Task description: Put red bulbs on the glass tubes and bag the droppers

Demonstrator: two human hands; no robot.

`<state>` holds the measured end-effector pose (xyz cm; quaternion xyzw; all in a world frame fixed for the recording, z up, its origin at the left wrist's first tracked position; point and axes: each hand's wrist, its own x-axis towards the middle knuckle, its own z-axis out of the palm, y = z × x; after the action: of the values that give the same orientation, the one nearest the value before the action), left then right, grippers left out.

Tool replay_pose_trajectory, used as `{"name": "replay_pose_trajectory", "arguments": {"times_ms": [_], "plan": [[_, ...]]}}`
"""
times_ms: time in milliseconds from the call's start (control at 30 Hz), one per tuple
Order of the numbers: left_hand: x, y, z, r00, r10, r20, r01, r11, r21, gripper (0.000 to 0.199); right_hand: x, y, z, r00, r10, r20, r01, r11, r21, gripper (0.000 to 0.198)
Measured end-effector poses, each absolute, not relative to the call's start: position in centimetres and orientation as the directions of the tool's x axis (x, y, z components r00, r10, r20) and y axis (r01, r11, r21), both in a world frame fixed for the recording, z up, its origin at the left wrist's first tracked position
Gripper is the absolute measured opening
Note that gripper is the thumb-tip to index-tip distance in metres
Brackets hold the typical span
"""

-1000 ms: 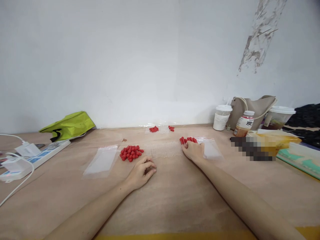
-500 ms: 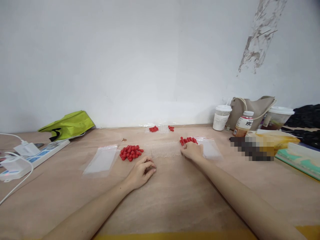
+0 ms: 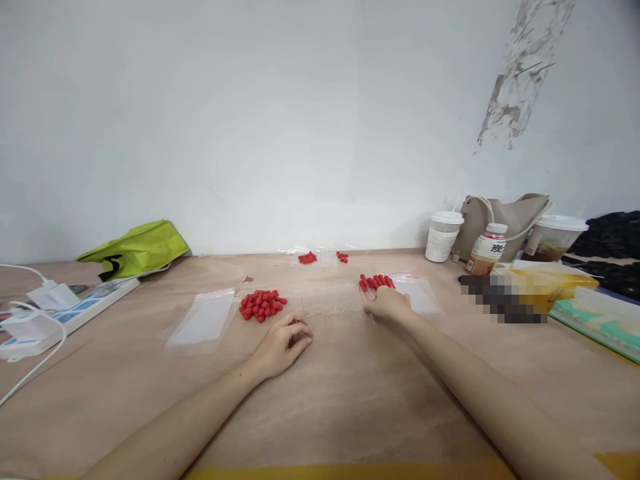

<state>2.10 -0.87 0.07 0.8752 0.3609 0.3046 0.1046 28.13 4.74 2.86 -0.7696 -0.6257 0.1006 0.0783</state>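
Note:
My left hand (image 3: pixel 283 343) rests on the table in front of the red bulb pile, fingers loosely curled, thumb apart, holding nothing. A row of thin clear tubes (image 3: pixel 325 299) lies side by side between my hands. At the row's right end, my right hand (image 3: pixel 387 305) has its fingers closed on what looks like one clear tube (image 3: pixel 361 292), mostly hidden by the hand. Just beyond these fingers lie several red rubber bulbs (image 3: pixel 376 281) in a group. A larger heap of red rubber bulbs (image 3: pixel 261 305) sits left of the row.
Clear zip bags lie at left (image 3: pixel 203 320) and right (image 3: pixel 423 297). Against the wall is a clear packet (image 3: pixel 327 258) with red bulbs. A power strip (image 3: pixel 75 320) and green bag (image 3: pixel 140 250) stand left; a cup (image 3: pixel 443 237), bottle (image 3: pixel 486 250) and grey bag (image 3: pixel 515 217) right.
My right hand has shifted slightly right and toward me, and a clear tube now shows at its fingertips. My left hand stays in place.

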Motion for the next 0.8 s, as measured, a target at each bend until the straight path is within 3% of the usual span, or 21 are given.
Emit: {"name": "replay_pose_trajectory", "arguments": {"times_ms": [333, 567, 800], "plan": [[2.1, -0.8, 0.1, 0.554, 0.695, 0.458, 0.562, -0.718, 0.410, 0.011, 28.4, 2.8, 3.7, 0.096, 0.987, -0.133, 0.955, -0.129, -0.268, 0.021], [2.1, -0.8, 0.0, 0.550, 0.694, 0.464, 0.572, -0.718, 0.396, 0.011, 29.4, 0.4, 2.2, -0.038, 0.989, -0.140, 0.922, -0.019, -0.386, 0.011], [2.1, -0.8, 0.1, 0.552, 0.694, 0.461, 0.576, -0.718, 0.392, 0.011, 29.8, 0.1, -0.9, -0.095, 0.995, 0.019, 0.858, 0.091, -0.505, 0.024]]}}
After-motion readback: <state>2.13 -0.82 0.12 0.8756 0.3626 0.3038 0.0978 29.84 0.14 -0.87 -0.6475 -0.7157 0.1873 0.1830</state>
